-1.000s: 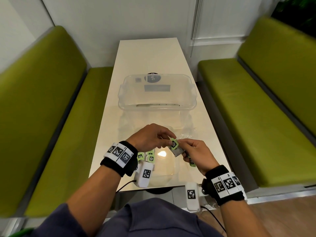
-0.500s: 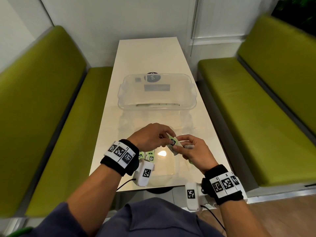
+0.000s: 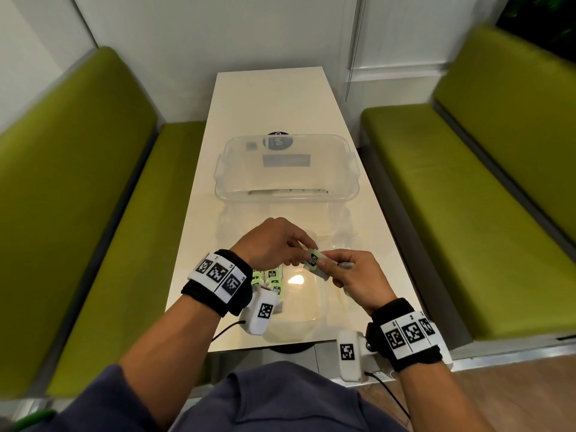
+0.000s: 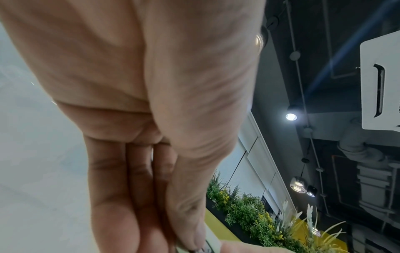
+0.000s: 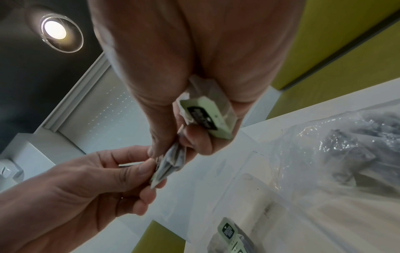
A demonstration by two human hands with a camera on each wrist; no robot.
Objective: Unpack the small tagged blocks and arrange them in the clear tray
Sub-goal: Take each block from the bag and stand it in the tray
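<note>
Both hands meet over the near end of the white table (image 3: pixel 271 98), above crinkled clear plastic packaging (image 3: pixel 339 232). Left hand (image 3: pixel 274 244) has thumb and fingertips curled in a pinch on the end of a small wrapped block (image 3: pixel 313 260), pale green with a black label. Right hand (image 3: pixel 358 275) pinches the other end of the same wrapped block; in the right wrist view its wrapper shows as a crumpled silvery strip caught between both hands' fingertips. The right hand also has a second green tagged block (image 5: pixel 205 118) tucked against its palm under curled fingers. The left wrist view is mostly palm and fingers, and only a sliver of the block shows at the bottom edge. A cluster of more green tagged blocks (image 3: pixel 269 277) lies on the table just below the left wrist, partly hidden by the wrist camera. The clear tray (image 3: pixel 350 169) sits farther up the table, well apart from the hands, with a grey label and a dark round sticker visible through it. Green bench seats (image 3: pixel 93 213) flank the table on both sides.
</note>
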